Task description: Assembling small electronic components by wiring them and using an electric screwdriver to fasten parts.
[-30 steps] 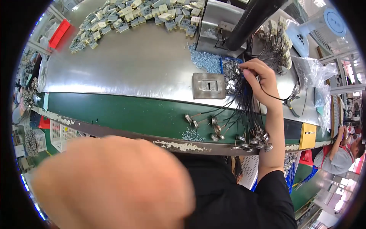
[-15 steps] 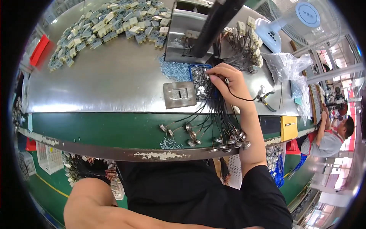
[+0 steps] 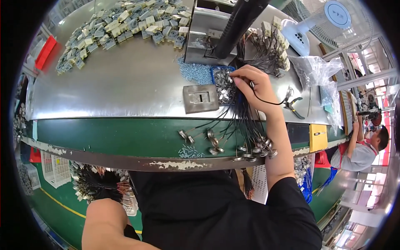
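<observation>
My right hand is over a blue tray of small metal pieces, thumb and fingers pinched together at its right side. A thin black wire runs from between the fingers and loops across the wrist; its tip at the fingertips is too small to make out. Below the hand spreads a bundle of black wires ending in round metal parts. Left of the tray sits a metal block with a slot. Of my left arm only the bent elbow area shows; its hand is out of frame.
A black post rises beside a metal box. Light blue small parts lie next to the tray. White and grey connectors are heaped at the back left. Pliers, a fan and a seated co-worker are at right.
The view has shifted slightly, moving the bench things a little to the right. My left forearm has swung out of the lower edge. My right hand remains pinched by the tray.
</observation>
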`<state>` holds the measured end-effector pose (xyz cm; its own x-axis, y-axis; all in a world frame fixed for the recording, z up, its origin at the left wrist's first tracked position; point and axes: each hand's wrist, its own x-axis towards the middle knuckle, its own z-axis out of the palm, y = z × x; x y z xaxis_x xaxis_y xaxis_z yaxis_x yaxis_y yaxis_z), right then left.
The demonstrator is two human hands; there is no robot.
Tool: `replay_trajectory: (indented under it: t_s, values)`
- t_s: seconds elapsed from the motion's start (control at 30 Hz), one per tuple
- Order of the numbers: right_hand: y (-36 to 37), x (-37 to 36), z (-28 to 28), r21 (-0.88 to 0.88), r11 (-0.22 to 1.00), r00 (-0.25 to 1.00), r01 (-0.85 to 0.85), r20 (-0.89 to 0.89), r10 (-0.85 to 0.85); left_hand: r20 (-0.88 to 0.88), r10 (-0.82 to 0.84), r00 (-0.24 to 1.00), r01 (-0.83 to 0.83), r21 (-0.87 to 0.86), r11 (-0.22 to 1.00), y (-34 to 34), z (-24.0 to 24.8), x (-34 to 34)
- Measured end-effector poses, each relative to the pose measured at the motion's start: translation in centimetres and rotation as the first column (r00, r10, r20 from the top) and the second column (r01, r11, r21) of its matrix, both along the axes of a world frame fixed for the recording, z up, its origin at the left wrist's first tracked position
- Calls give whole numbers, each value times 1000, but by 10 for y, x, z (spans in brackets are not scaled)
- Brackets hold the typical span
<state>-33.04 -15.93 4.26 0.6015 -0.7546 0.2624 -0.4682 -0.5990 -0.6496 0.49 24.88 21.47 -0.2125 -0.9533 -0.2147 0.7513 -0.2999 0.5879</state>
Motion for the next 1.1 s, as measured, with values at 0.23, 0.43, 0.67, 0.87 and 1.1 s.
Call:
replay_trajectory:
  t_s: [0.23, 0.43, 0.67, 0.87, 1.1]
  values:
    - [20, 83, 13, -35, 973, 970, -227, 77, 229, -384, 651, 655, -604, -783, 146, -48, -57, 52]
    - [13, 74, 2, -73, 978, 980, -194, 25, 196, -238, 19, 971, -211, -818, 535, -116, -105, -26]
    - [13, 82, -2, 16, 981, 980, -195, 46, 194, -76, 53, 996, -92, -854, 511, -130, -113, -12]
    - [13, 73, 7, 45, 983, 983, -177, 48, 175, 130, -1, 992, 118, -899, 422, -144, -102, 23]
    - [13, 86, 19, -127, 957, 965, -259, 13, 263, 338, 160, 928, 80, -597, 798, -149, -94, 87]
